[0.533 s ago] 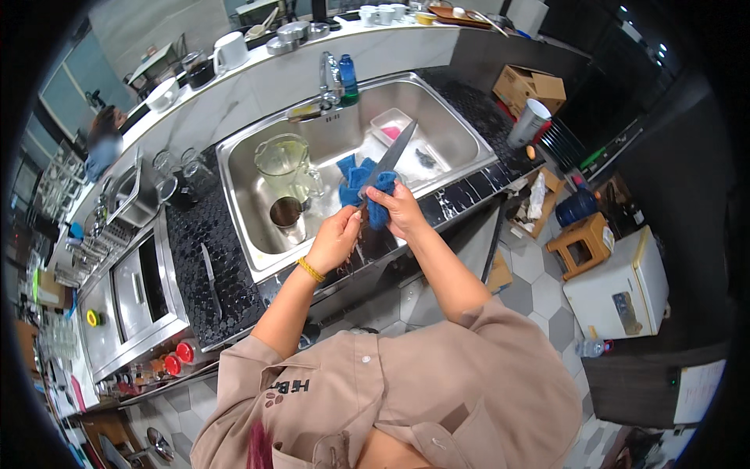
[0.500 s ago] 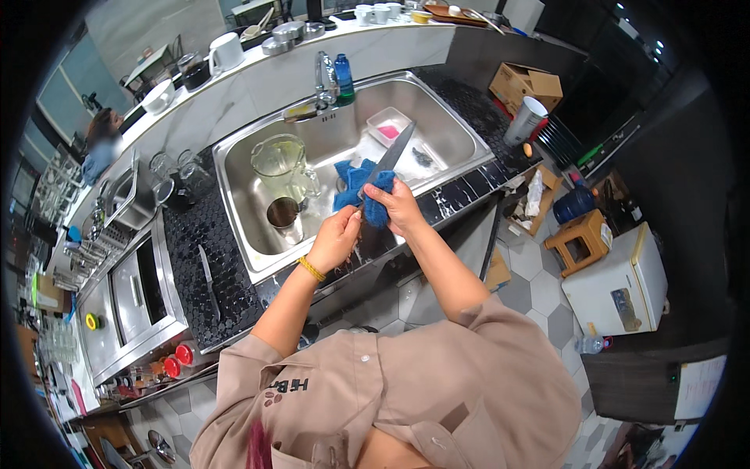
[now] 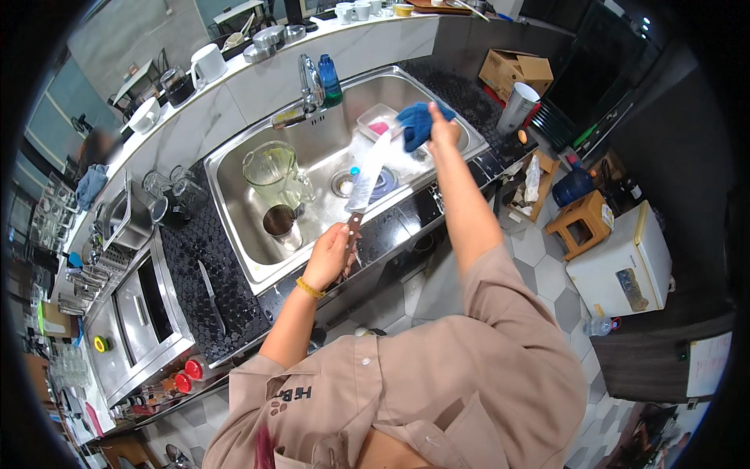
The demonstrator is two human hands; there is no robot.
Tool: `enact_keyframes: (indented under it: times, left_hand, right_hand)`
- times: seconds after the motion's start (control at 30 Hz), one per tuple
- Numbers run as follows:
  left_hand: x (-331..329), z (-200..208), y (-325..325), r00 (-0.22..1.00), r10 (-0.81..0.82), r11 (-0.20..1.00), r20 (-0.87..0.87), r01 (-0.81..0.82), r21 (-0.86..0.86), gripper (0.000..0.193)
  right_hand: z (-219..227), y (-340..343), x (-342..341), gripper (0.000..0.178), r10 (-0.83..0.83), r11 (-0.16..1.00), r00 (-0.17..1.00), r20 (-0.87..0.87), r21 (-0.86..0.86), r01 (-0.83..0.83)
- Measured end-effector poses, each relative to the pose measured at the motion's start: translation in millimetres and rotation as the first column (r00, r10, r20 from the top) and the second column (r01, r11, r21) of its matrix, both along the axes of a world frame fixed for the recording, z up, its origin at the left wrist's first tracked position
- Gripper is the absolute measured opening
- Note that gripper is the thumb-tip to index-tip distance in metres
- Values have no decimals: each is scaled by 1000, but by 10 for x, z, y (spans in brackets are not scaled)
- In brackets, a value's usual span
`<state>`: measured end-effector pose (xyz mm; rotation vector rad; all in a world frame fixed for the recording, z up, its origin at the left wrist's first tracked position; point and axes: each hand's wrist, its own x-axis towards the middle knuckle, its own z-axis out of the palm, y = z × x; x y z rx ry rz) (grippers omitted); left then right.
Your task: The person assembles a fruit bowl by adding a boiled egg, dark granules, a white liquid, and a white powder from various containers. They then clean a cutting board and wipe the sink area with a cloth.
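Observation:
My left hand [image 3: 331,255] is closed around the brown handle of a large kitchen knife [image 3: 369,173]. Its wide blade points away over the front part of the steel sink [image 3: 258,273]. My right hand [image 3: 444,130] grips a bunched blue cloth [image 3: 418,125] beyond the blade's tip, over the sink's right side. A clear plastic container [image 3: 367,117] with something pink in it lies beside the cloth. In the sink's left part stand a clear blender jug [image 3: 271,166] and a metal cup [image 3: 280,222]. A round bluish item near the drain is partly hidden by the blade.
A faucet [image 3: 311,84] and a blue-green bottle [image 3: 330,81] stand behind the sink. Another knife [image 3: 211,298] lies on the black counter at left, near glasses [image 3: 187,186]. Right are a tall cup [image 3: 519,108], a cardboard box [image 3: 516,74] and a stool [image 3: 580,228].
My right hand has moved right and away with the blue cloth, off the blade. The knife stays in my left hand, its blade now bare, with the drain area uncovered.

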<state>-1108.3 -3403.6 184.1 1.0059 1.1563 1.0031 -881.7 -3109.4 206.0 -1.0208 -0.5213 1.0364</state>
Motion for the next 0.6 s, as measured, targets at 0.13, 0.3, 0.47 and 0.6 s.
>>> enact_keyframes:
  times: [0.13, 0.3, 0.47, 0.6]
  left_hand:
    - [-118, 19, -140, 943, 138, 990, 303, -125, -63, 27]
    - [-87, 183, -151, 879, 44, 997, 474, -71, 40, 31]
    - [230, 337, -17, 941, 26, 991, 337, -67, 112, 32]
    - [663, 454, 38, 963, -63, 987, 263, 22, 157, 31]
  right_hand:
    - [83, -650, 168, 41, 185, 961, 725, 663, 33, -276]
    - [-450, -2188, -80, 62, 152, 737, -341, 928, -336, -587]
    - [-223, -2398, 184, 54, 208, 747, 186, 960, -33, -665]
    - [124, -3065, 393, 34, 474, 664, 349, 808, -68, -745]
